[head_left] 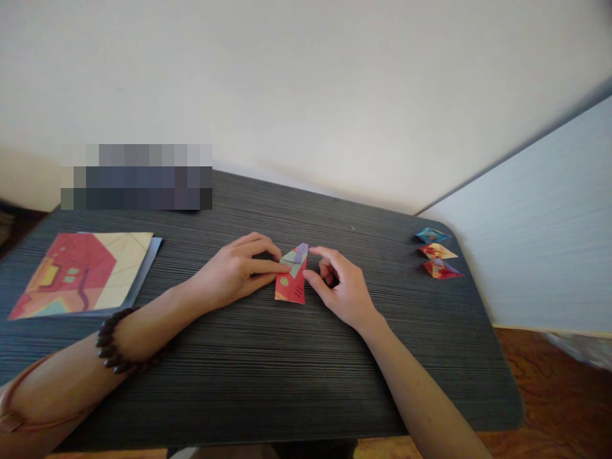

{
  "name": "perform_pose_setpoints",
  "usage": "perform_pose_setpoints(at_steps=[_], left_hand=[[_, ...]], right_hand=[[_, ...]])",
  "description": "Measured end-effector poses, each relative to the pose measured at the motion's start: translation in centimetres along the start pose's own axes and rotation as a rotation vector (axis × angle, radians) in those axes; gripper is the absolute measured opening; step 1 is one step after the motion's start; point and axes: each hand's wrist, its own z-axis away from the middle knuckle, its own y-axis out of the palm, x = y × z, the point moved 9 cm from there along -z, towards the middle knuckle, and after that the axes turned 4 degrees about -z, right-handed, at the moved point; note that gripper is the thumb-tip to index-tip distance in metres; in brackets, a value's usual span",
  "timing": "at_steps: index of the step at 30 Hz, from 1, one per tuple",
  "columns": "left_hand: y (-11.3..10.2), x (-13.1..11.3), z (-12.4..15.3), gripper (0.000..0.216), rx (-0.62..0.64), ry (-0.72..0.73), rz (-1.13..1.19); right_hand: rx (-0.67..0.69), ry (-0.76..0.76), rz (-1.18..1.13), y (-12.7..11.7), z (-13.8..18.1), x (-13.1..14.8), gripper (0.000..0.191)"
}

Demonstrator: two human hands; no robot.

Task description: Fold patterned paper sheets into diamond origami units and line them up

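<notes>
A small folded paper, red with grey and purple flaps at its top, lies on the dark table in front of me. My left hand holds it down at its left edge, the fingertips resting on the paper. At the paper's right edge is my right hand, its thumb and index finger apart and the other fingers curled in. The thumb tip is close to the edge; whether it touches, I cannot tell. Dark beads circle my left wrist.
A stack of printed paper sheets lies at the left of the table. Three folded paper pieces, one blue, one cream and red, one red, stand near the right edge. A pixelated patch covers the back left.
</notes>
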Motion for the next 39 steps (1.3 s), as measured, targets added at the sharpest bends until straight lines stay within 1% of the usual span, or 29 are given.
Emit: perform_pose_setpoints(at_steps=[2, 4, 8, 9, 13, 16, 19, 22, 27, 33, 36, 39], left_hand=[[-0.3, 0.1, 0.1, 0.02, -0.02, -0.005, -0.1], [-0.2, -0.1, 0.3, 0.021, -0.018, 0.018, -0.164], [0.5, -0.6, 0.6, 0.023, 0.004, 0.081, -0.258], [0.6, -0.6, 0.7, 0.024, 0.004, 0.084, -0.274], [0.6, -1.1, 0.6, 0.025, -0.004, 0.07, -0.314], [0.5, -1.5, 0.5, 0.026, 0.004, 0.049, -0.328], [0.5, -1.6, 0.5, 0.025, 0.031, 0.033, -0.339], [0.6, -1.6, 0.5, 0.024, 0.049, 0.025, -0.352], [0.6, -1.6, 0.5, 0.024, 0.058, 0.006, -0.342], [0.9, -1.8, 0.4, 0.033, 0.105, 0.003, -0.346], [1.1, -1.8, 0.4, 0.032, 0.124, 0.004, -0.356], [1.0, -1.8, 0.3, 0.028, 0.115, 0.0, -0.351]], right_hand=[[0.083, -0.071, 0.059, 0.5, 0.2, 0.8, 0.028], [0.135, -0.128, 0.085, 0.9, 0.3, 1.3, 0.027], [0.145, -0.217, 0.102, 1.3, 0.4, 2.0, 0.036], [0.138, -0.227, 0.116, 1.4, 0.4, 2.0, 0.035], [0.086, -0.207, 0.18, 1.3, 0.3, 1.8, 0.022], [0.041, -0.178, 0.238, 0.9, 0.3, 1.8, 0.021], [0.024, -0.149, 0.3, 0.6, 0.3, 1.7, 0.021], [0.033, -0.156, 0.273, 0.5, 0.4, 1.5, 0.022], [0.104, -0.178, 0.215, 0.9, 0.4, 1.3, 0.02], [0.075, -0.108, 0.165, 0.7, 0.0, 0.9, 0.022], [0.107, -0.136, 0.149, 0.9, 0.1, 0.9, 0.022], [0.122, -0.139, 0.126, 1.0, 0.1, 0.9, 0.02]])
